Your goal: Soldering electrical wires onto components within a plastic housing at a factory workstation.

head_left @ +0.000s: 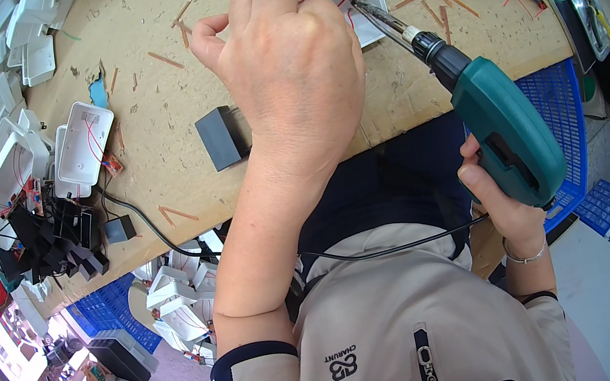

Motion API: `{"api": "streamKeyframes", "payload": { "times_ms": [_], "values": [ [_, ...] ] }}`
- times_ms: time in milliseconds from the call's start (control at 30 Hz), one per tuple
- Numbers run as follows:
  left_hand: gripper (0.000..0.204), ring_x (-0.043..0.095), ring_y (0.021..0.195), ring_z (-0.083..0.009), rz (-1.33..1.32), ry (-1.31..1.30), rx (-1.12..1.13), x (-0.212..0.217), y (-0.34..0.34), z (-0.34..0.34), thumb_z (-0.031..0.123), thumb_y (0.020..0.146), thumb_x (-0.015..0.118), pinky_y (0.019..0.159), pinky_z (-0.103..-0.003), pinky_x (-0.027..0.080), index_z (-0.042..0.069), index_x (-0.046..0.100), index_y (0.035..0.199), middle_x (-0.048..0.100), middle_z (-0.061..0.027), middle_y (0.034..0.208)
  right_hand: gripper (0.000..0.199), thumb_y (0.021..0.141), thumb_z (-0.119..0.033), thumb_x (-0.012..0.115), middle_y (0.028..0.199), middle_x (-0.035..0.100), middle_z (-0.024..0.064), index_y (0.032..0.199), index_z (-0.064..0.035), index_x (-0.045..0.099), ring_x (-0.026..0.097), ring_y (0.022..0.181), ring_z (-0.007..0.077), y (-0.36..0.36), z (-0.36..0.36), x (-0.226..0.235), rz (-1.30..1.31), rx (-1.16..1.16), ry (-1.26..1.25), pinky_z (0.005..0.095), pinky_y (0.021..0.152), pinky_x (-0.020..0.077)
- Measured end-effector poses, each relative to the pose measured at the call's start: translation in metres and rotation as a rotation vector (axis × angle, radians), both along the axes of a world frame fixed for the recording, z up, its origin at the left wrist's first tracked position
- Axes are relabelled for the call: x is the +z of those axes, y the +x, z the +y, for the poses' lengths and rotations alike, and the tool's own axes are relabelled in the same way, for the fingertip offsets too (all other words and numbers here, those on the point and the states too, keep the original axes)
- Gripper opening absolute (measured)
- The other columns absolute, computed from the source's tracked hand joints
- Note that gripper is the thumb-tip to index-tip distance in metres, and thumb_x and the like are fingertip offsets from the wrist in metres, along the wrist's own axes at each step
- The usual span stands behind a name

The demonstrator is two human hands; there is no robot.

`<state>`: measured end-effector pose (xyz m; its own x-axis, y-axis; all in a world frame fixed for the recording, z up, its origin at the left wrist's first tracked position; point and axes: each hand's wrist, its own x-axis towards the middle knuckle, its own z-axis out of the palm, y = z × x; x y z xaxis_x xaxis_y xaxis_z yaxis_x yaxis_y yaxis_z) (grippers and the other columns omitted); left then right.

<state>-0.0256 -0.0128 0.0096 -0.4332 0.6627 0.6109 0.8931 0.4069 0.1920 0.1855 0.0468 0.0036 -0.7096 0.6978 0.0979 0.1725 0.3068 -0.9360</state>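
White box (363, 2) lies on cardboard table (155, 150), open side up, red wires inside. Left hand (285, 66) covers box's left edge, fingers curled; whether they grip box, cannot tell. Right hand (502, 203) clenched around green driver (506, 127), below-right of box; bit tip inside box. Black block (222, 137) lies below-left of box. White shells (83, 142) with black parts pile far left of box.

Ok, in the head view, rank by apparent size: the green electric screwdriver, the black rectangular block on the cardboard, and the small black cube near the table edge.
1. Green electric screwdriver, held in the right hand; largest, though nearness to the camera inflates it.
2. Black rectangular block.
3. Small black cube, smallest.
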Motion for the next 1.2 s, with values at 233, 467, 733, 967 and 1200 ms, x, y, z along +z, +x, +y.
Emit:
{"api": "streamKeyframes", "payload": {
  "times_ms": [233, 467, 733, 967, 1200],
  "values": [
    [0.007, 0.054, 0.080, -0.0186, -0.003, 0.000, -0.002, -0.001, -0.001, -0.001, 0.010, 0.068, 0.061, 0.079, -0.038, 0.030, 0.005, 0.065, 0.064, 0.058, -0.0009, 0.083, 0.032, 0.070, 0.000, 0.068, 0.088, 0.061, 0.0098, 0.100, 0.0021, 0.057, 0.058, 0.070, 0.0119, 0.003, -0.001, 0.006, -0.063, 0.049, -0.060, 0.0222, 0.061, 0.0478],
    [0.007, 0.054, 0.080, -0.0181, -0.003, 0.001, -0.004, -0.001, 0.000, -0.002, 0.011, 0.068, 0.061, 0.078, -0.037, 0.029, 0.006, 0.065, 0.065, 0.059, -0.0009, 0.083, 0.052, 0.072, -0.001, 0.065, 0.111, 0.055, 0.0224, 0.120, 0.0047, 0.045, 0.059, 0.071, 0.0130, 0.012, -0.004, 0.006, -0.066, 0.092, -0.153, 0.0242, 0.063, 0.0498],
    [0.009, 0.054, 0.081, -0.0184, -0.031, -0.019, 0.021, -0.002, -0.004, -0.005, 0.012, 0.069, 0.061, 0.082, -0.038, 0.029, 0.005, 0.066, 0.066, 0.059, -0.0010, 0.083, 0.052, 0.071, -0.008, 0.067, 0.109, 0.055, 0.0230, 0.115, 0.0074, 0.046, 0.058, 0.069, 0.0139, 0.019, -0.007, 0.010, 0.048, 0.055, -0.174, 0.0234, 0.060, 0.0490],
    [0.051, 0.050, 0.098, -0.0324, -0.239, 0.042, -0.160, 0.004, -0.006, -0.023, 0.023, 0.061, 0.073, 0.089, -0.043, 0.035, 0.001, 0.055, 0.104, 0.048, -0.0196, 0.111, 0.050, 0.070, -0.007, 0.064, 0.106, 0.055, 0.0224, 0.114, 0.0082, 0.046, 0.057, 0.068, 0.0140, 0.012, -0.004, 0.009, 0.135, -0.051, -0.197, 0.0240, 0.060, 0.0479],
    [0.054, 0.048, 0.095, -0.0414, -0.415, 0.066, -0.124, -0.008, 0.002, -0.028, 0.005, 0.067, 0.059, 0.079, -0.042, 0.044, -0.001, 0.040, 0.117, 0.039, -0.0250, 0.111, 0.050, 0.073, -0.004, 0.058, 0.110, 0.053, 0.0187, 0.118, 0.0087, 0.041, 0.052, 0.066, 0.0122, 0.018, -0.003, 0.006, 0.185, -0.045, -0.100, 0.0238, 0.063, 0.0442]
  ]
}}
